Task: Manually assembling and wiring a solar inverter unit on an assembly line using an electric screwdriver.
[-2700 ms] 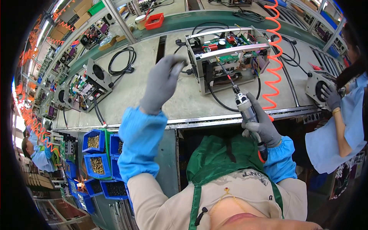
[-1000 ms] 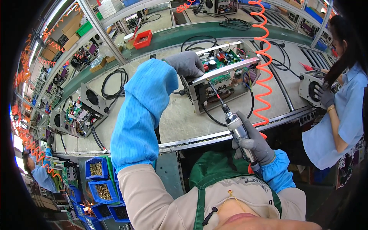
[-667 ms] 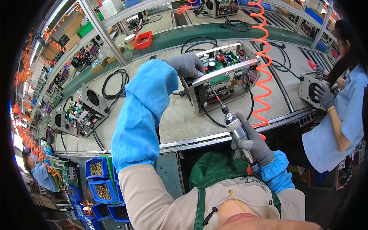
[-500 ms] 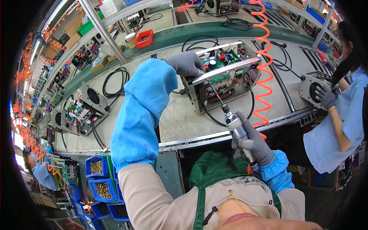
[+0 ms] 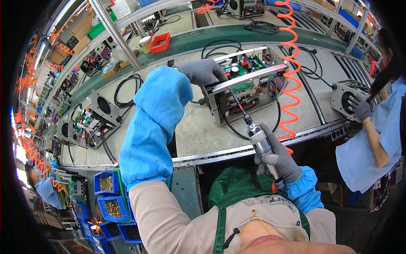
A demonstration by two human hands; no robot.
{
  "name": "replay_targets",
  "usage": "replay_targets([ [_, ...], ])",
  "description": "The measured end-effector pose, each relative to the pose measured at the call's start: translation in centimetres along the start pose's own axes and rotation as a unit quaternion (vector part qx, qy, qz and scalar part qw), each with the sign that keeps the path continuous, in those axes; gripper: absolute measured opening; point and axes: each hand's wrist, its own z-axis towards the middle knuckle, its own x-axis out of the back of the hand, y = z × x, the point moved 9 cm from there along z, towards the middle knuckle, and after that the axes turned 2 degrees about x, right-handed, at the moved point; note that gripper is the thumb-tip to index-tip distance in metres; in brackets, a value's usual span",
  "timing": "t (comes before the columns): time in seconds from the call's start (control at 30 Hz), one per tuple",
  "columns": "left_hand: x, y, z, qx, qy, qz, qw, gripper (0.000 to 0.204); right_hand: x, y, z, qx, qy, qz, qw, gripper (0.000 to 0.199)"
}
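Observation:
My right hand, in a grey glove, is closed round a silver power screwdriver. Its long bit slants up and left to the front metal rail of an open machine chassis. Inside the chassis stands a green circuit board with red and black parts. At the rail's left end my gloved left hand rests with fingers curled over the chassis corner; its fingertips are partly hidden. Any screw at the bit's tip is too small to make out.
An orange coiled hose hangs right of the chassis. Another open machine and black cables lie left. Blue bins of screws stand lower left. A red tray sits behind. A co-worker's gloved hand touches a fan unit at right.
My left hand and sleeve have shifted slightly left. The screwdriver and chassis have stayed nearly still. The co-worker at right has moved a little.

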Motion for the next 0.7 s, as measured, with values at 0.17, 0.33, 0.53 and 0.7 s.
replay_targets([
  [0.17,-1.5,2.1,-1.9,0.057,-0.002,0.001,0.998,0.043,-0.2,-0.2,-0.1,0.012,0.010,-0.006,1.000,0.101],
  [0.33,-0.8,2.5,-2.4,0.035,0.182,0.174,0.967,0.032,-0.9,-0.3,-0.9,0.014,-0.001,0.033,0.999,0.098],
  [0.53,-1.0,2.5,-2.2,0.044,0.220,0.174,0.959,0.031,-3.6,-1.6,-1.6,0.040,0.029,-0.003,0.999,0.088],
  [0.7,-1.0,2.5,-2.4,0.046,0.217,0.173,0.960,0.031,-3.4,-1.4,-1.4,0.059,0.030,-0.001,0.998,0.086],
])
